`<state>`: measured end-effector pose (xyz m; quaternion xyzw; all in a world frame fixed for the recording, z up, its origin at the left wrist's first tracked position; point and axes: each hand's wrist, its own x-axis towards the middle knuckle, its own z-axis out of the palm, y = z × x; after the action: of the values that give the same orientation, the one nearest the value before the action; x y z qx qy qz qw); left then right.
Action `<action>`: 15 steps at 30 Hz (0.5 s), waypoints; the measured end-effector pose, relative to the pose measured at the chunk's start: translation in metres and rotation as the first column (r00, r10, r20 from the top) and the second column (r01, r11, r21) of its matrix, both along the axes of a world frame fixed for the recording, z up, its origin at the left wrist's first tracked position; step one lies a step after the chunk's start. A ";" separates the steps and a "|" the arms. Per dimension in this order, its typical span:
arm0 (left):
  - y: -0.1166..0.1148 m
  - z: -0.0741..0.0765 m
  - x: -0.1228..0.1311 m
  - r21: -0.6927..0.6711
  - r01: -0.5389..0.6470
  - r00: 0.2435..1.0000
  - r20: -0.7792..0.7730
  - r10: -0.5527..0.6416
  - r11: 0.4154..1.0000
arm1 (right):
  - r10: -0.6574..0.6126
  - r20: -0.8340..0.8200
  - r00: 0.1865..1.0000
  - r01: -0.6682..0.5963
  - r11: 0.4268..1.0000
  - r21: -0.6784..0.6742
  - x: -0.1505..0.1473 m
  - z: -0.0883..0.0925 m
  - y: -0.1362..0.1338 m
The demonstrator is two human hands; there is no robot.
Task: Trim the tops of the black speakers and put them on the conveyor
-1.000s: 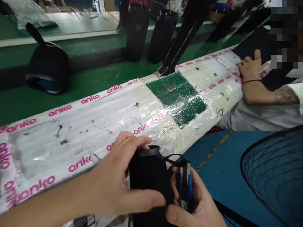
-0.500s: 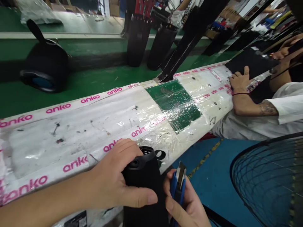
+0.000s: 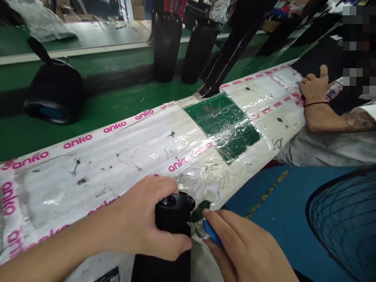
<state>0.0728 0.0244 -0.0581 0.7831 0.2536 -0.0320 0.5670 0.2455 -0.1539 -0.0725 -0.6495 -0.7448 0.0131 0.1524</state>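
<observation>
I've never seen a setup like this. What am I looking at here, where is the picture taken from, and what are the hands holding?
There is no machine here: a person is working with two bare hands, filmed by a camera worn on their head that looks forward and down. The person's left hand grips a black cylindrical speaker over a work surface covered in white sheeting, clear film and pink "anko" tape. Their right hand holds a blue tool, mostly hidden by that hand. Farther along the surface, a co-worker's hand rests near its edge. Beyond the surface, more black speakers stand on a green belt.
</observation>
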 end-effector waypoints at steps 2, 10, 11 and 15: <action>0.001 -0.002 0.001 0.010 0.000 1.000 0.011 0.000 1.000 | 0.053 0.141 0.989 -0.055 0.998 0.007 0.007 0.006 0.013; 0.003 -0.005 0.005 -0.002 0.011 0.996 0.090 -0.011 1.000 | 0.143 0.162 0.976 -0.140 0.990 -0.034 0.017 0.008 0.025; 0.003 -0.004 0.006 -0.006 0.012 0.996 0.086 -0.011 1.000 | 0.150 0.165 0.975 -0.146 0.989 -0.039 0.017 0.008 0.025; 0.004 -0.002 0.011 -0.025 0.001 0.998 0.062 0.001 1.000 | 0.184 0.209 0.961 -0.178 0.983 -0.046 0.019 0.011 0.027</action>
<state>0.0833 0.0285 -0.0596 0.7765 0.2356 -0.0110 0.5843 0.2649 -0.1273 -0.0611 -0.5784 -0.8128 -0.0324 0.0616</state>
